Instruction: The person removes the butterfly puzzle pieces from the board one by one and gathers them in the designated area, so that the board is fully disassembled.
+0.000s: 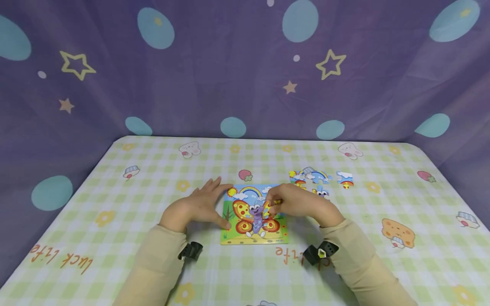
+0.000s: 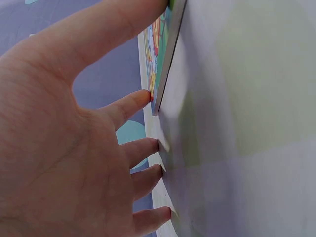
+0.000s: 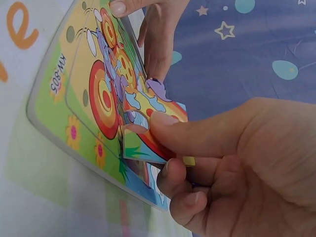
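Observation:
A butterfly puzzle board lies flat on the table in the head view, with a purple-bodied butterfly, a sun and a rainbow on it. My left hand is spread at its left side, with thumb and index finger touching the edge; the other fingertips rest on the cloth in the left wrist view. In the right wrist view, my right hand pinches a puzzle piece between thumb and fingers. This piece shows part of a yellow and red wing and is tilted above the board's right part.
Several loose puzzle pieces lie behind and right of the board, one cloud piece apart from the others. A checked cloth covers the table. A purple curtain hangs along the table's far edge.

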A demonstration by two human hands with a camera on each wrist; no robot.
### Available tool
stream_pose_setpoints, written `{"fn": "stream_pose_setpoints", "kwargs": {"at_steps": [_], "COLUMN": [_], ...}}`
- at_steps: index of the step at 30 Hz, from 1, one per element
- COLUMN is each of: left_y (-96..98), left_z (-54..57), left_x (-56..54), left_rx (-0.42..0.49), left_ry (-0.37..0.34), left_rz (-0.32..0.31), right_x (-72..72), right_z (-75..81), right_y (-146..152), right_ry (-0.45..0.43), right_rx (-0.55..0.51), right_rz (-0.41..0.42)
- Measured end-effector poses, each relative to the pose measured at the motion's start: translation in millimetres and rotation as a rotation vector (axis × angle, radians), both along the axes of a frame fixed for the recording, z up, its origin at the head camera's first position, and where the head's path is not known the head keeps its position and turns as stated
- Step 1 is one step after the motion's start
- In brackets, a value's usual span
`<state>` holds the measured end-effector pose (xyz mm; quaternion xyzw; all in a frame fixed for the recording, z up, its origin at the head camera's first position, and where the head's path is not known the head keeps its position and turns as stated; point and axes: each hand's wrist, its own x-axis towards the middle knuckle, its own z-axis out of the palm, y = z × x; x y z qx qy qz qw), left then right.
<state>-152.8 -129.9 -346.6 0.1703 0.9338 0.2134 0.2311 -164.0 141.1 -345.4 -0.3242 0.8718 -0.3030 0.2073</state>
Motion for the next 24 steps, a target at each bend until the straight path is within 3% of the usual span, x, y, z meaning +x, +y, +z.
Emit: {"fn": "stream_pose_setpoints", "kwargs": {"at_steps": [6,10,18,24], "left_y": [0.9,1.9,0.4,-0.2], "left_z": [-1.0,-0.5,1.1,1.1], "left_x": [0.8,2.2,3.0,2.8], "left_rx": [-0.012,0.011,-0.004,0.008], "left_ry": [-0.003,0.007,0.01,0.007], "left_rz": [0.001,0.003,0.003,0.007], "right_x": [-0.1,1.1,6.7,11.0], "right_z": [-0.6,-0.8,5.1,11.9], "right_y": [0.0,5.1,23.8,45.1], "right_ry": [-0.05,-0.042,0.107,0.149], "right_rx": [0.03,0.028,-0.022,-0.039], "right_rz": [-0.071,-0.071,0.006,-0.051]}}
